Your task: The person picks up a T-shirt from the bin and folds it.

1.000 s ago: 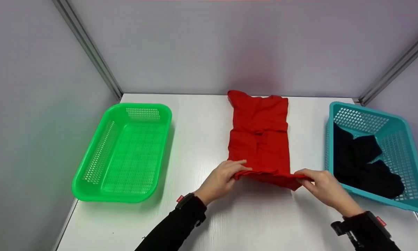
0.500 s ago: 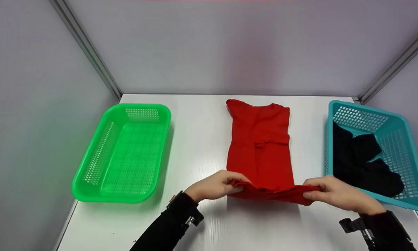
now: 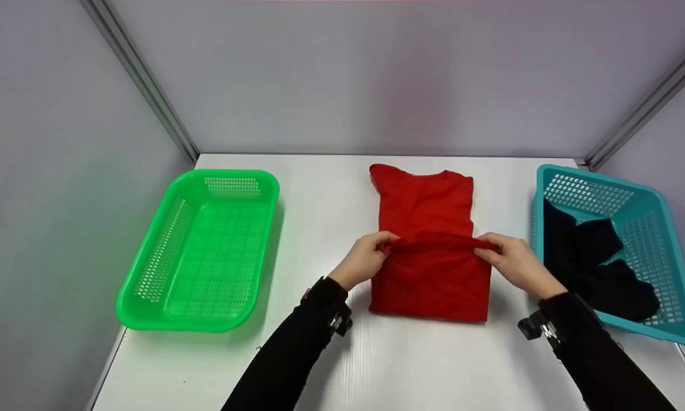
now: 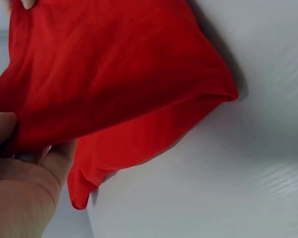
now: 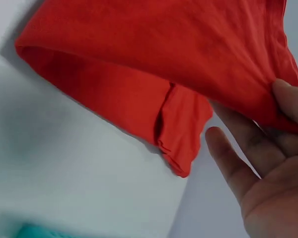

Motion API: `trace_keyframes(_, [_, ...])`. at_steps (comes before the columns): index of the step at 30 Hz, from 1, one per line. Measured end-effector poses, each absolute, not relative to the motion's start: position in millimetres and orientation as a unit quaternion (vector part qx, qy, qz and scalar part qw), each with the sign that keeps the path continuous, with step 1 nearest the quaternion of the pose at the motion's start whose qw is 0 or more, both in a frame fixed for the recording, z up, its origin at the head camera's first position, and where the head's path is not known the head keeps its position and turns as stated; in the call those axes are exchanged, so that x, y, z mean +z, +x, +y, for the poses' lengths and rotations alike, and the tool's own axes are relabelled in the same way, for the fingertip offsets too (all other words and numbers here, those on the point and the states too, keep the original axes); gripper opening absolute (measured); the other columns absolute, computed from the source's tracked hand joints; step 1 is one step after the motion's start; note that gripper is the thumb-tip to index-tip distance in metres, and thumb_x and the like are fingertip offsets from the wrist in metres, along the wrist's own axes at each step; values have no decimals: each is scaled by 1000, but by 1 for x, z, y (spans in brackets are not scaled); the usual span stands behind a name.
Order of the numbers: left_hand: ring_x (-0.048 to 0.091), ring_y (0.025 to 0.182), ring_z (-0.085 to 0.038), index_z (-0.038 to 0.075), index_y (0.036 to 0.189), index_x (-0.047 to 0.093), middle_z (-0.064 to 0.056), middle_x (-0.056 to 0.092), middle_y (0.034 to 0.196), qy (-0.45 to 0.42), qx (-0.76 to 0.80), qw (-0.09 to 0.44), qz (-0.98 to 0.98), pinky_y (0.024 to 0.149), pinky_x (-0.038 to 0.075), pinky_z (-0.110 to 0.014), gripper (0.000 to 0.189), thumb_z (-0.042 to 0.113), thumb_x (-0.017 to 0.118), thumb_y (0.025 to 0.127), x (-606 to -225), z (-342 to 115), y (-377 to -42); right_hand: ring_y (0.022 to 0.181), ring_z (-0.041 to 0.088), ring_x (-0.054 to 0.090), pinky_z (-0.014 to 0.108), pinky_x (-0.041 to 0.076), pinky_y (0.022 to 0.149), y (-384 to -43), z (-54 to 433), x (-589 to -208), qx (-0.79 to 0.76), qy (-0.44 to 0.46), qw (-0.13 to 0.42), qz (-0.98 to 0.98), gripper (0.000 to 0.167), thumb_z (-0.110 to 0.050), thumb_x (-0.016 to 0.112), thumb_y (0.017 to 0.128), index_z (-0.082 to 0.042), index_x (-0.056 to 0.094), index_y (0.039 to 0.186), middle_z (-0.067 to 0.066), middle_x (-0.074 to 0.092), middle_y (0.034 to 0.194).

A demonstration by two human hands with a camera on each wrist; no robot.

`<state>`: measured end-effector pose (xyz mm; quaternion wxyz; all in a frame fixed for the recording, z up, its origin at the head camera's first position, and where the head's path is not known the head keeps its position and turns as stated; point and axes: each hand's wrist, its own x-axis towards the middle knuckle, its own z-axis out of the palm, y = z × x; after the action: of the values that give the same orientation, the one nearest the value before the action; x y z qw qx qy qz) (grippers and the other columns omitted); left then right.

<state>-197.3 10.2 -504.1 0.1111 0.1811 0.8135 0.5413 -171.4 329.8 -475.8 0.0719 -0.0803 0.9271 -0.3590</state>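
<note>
A red shirt point(image 3: 428, 279) lies on the white table, its near part folded up over the middle; a neckline and a short sleeve show at the far end. My left hand point(image 3: 363, 260) pinches the left corner of the folded-over hem. At the right corner, my right hand point(image 3: 516, 260) pinches the same hem between thumb and fingers. Both wrist views show the upper layer of the red shirt point(image 4: 114, 64) lifted off the layer beneath, with a gap at the side of the fold. In the right wrist view, one finger point(image 5: 228, 158) stands apart from the cloth.
To the left stands a green plastic basket point(image 3: 128, 302) with nothing in it. On the right is a blue-green basket point(image 3: 682, 285) holding black cloth items point(image 3: 596, 257). White table surface point(image 3: 422, 371) shows in front of the shirt, and grey panels point(image 3: 342, 74) rise behind it.
First the shirt slid slightly toward me with both hands holding its hem. Then both hands carried the hem up and away from me, folding the near part over the middle.
</note>
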Motion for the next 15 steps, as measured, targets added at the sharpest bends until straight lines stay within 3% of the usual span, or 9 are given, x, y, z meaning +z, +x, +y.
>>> trace_keyframes(5, [59, 116, -20, 0, 126, 68, -13, 67, 122, 129, 592, 143, 783, 103, 47, -31, 39, -16, 47, 97, -510, 16, -213, 106, 30, 56, 37, 47, 92, -189, 329, -488, -415, -24, 106, 903, 29, -15, 56, 107, 0, 63, 132, 18, 67, 119])
trace_keyframes(7, [59, 122, -23, 1, 132, 64, -14, 66, 127, 107, 582, 137, 795, 105, 47, -35, 38, -12, 48, 99, -512, 18, -217, 110, 33, 57, 36, 46, 93, -195, 329, -495, -419, -6, 103, 902, 32, -14, 54, 108, 1, 60, 135, 21, 66, 125])
trace_keyframes(11, [51, 138, -32, 2, 148, 48, -20, 54, 147, 80, 508, 105, 851, 114, 42, -43, 46, -5, 50, 102, -521, 17, -218, 123, 44, 61, 48, 52, 101, -197, 327, -513, -385, -4, 64, 921, 40, -9, 52, 106, 3, 51, 144, 30, 61, 138])
trace_keyframes(15, [54, 132, -42, 2, 149, 47, -23, 50, 147, 103, 420, 67, 899, 109, 46, -48, 48, -1, 56, 101, -535, 8, -205, 125, 49, 60, 60, 49, 102, -184, 326, -524, -321, -55, 39, 945, 40, -6, 54, 105, 5, 52, 143, 32, 60, 138])
